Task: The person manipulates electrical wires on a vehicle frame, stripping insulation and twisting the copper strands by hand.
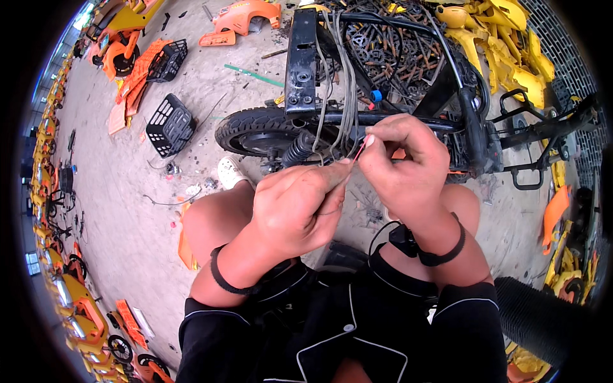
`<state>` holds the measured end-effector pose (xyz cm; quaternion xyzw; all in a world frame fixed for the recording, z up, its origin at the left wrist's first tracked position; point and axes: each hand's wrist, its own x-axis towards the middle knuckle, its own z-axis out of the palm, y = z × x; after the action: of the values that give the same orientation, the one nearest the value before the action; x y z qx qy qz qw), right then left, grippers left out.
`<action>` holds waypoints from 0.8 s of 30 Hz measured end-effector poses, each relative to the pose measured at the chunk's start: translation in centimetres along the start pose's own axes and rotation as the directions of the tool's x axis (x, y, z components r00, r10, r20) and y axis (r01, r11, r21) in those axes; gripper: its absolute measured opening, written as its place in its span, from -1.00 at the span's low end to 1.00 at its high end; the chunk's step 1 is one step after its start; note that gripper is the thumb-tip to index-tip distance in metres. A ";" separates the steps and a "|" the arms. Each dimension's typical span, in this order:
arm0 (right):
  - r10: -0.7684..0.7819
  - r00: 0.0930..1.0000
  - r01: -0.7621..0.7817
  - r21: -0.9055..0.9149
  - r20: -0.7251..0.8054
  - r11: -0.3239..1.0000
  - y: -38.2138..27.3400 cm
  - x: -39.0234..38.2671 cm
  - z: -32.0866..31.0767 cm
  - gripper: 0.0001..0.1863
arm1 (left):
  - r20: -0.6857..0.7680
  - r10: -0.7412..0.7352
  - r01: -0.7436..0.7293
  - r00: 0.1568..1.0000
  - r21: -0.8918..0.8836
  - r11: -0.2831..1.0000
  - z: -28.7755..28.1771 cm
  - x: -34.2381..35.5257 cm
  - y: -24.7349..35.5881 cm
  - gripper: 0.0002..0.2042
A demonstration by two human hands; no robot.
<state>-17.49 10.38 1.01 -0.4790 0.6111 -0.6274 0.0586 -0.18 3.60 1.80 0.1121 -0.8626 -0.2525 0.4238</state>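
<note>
Pinching a thin red wire [361,151], head view: left hand [295,205] curled, thumb and finger closed on its lower end; right hand [412,159] nipping the upper end, other fingers folded. Wire sits between both hands, in front of black frame [302,70] from where I stand, grey cables [348,83] hanging alongside; tyre [239,129] left, black crate [171,126] further off.

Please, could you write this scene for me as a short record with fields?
Left grip: pinching a thin red wire
Right grip: pinching the same wire, close to the left
Ahead: black metal frame with grey cables
Wheel: black tire, partly hidden by the frame
Floor, left: black basket
Upper right: yellow panels
</note>
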 end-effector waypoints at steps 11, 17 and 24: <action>0.294 0.929 -0.347 0.253 0.223 0.903 -1.5 -1.0 -1.0 -0.84 | -0.152 -0.302 0.264 0.941 -0.229 0.937 -1.2 -1.0 -1.0 -0.90; 0.238 0.880 -0.409 0.399 0.412 0.821 -0.8 -0.2 -1.2 -0.80 | -0.138 -0.443 0.373 0.886 -0.355 0.857 -0.9 -1.1 -1.5 -0.91; 0.240 0.858 -0.443 0.417 0.454 0.794 -0.5 -0.1 -1.1 -0.81 | -0.111 -0.456 0.386 0.883 -0.381 0.840 -0.6 -0.6 -1.7 -0.91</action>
<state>-17.95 11.38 1.56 -0.4371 0.4785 -0.6396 0.4135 0.62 2.20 0.72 0.2473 -0.7117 -0.4758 0.4539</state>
